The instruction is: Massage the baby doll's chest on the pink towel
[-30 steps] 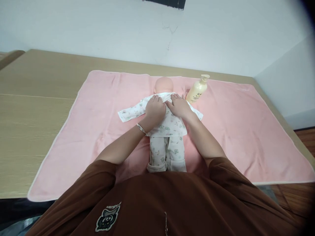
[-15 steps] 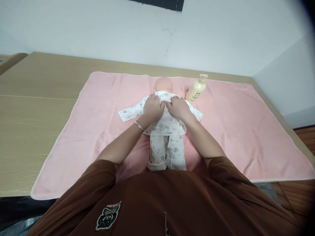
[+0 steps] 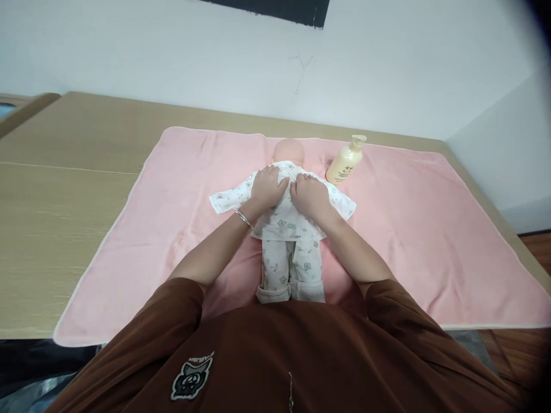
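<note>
A baby doll (image 3: 289, 221) in a white long-sleeved top and trousers with small printed figures lies on a pink mat (image 3: 413, 241). Its smooth head (image 3: 288, 150) points away from me, and both sleeves spread out sideways. My left hand (image 3: 268, 187) rests on the left of its upper back, fingers stretched toward the shoulder. On the other side of the back lies my right hand (image 3: 310, 195), its fingers somewhat bent on the cloth. The two thumbs are a small gap apart. Cloth creases between the hands.
A pale yellow pump bottle (image 3: 345, 160) stands on the mat, just beyond the doll's right-hand sleeve. The mat covers much of a wooden table (image 3: 86, 218). Behind the table rises a white wall (image 3: 206, 57) with a dark panel (image 3: 284, 8).
My right hand has drawn back slightly toward me and its fingers have bent more. The thumbs have parted a little. My left hand stays nearly in place. The view has shifted slightly.
</note>
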Demonstrator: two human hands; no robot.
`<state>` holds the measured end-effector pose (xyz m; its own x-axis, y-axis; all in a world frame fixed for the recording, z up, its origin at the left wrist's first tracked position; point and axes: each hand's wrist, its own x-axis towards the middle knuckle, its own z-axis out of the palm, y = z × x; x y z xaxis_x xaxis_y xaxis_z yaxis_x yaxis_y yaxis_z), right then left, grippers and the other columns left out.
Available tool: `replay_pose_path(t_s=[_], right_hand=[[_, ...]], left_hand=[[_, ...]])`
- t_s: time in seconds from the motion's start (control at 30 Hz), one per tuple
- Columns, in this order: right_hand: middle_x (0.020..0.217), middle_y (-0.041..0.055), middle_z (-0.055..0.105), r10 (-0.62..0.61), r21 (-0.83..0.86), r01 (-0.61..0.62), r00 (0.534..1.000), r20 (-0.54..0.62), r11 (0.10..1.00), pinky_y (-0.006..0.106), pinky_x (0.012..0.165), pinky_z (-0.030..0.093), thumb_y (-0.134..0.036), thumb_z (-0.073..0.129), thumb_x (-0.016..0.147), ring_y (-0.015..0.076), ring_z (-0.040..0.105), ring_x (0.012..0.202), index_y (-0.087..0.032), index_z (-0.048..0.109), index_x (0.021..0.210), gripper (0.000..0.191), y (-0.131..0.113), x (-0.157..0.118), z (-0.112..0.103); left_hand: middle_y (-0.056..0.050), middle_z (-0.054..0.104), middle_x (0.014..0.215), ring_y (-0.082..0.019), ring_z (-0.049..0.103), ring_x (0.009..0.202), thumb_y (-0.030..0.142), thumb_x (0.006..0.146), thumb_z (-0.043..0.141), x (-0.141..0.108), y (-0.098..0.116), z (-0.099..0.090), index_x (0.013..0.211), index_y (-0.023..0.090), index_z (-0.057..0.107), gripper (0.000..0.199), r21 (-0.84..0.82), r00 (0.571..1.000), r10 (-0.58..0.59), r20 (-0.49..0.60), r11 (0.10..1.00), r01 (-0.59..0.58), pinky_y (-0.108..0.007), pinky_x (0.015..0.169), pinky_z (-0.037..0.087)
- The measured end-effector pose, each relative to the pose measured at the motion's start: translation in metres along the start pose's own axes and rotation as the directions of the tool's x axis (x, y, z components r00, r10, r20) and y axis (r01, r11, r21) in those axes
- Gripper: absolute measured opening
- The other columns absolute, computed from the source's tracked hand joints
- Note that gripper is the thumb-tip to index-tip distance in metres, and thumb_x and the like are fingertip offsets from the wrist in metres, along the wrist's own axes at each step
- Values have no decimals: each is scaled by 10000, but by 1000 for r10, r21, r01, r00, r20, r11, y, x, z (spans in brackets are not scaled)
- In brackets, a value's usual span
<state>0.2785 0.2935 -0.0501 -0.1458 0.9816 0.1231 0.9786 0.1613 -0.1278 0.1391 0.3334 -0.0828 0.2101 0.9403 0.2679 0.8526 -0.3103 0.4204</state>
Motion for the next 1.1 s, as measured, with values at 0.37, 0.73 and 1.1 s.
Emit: replay_pose_path(t_s=[0.37, 0.73, 1.1], right_hand=[[1265, 193, 699, -61, 175, 49, 996, 61, 983, 450, 1001, 493, -459, 392, 1054, 363, 632, 1179, -113, 633, 1234, 459, 33, 20, 3], [1303, 203, 685, -66, 173, 56, 997, 51, 983, 443, 1062, 487, -318, 399, 1021, 346, 610, 1249, -93, 650, 1227, 395, 28, 22, 2], [1567, 262, 485, -31, 90, 32, 999, -8, 995, 555, 1220, 310, -312, 302, 1059, 375, 444, 1466, -20, 413, 1552, 584, 12, 11, 15]], left_hand=[[-183, 698, 1351, -322, 602, 1350, 249, 991, 441, -11, 5, 9, 1197, 130, 662, 325, -35, 994, 44, -96, 998, -47, -510, 1191, 452], [-208, 679, 1369, -319, 578, 1385, 209, 1020, 339, -25, 20, 11, 1254, 110, 657, 407, 11, 977, 158, -141, 987, -158, -530, 1203, 430], [-185, 588, 1517, -347, 510, 1451, 344, 922, 508, -8, -4, 22, 1394, 128, 587, 525, -77, 987, -14, -161, 997, 2, -562, 1244, 366]])
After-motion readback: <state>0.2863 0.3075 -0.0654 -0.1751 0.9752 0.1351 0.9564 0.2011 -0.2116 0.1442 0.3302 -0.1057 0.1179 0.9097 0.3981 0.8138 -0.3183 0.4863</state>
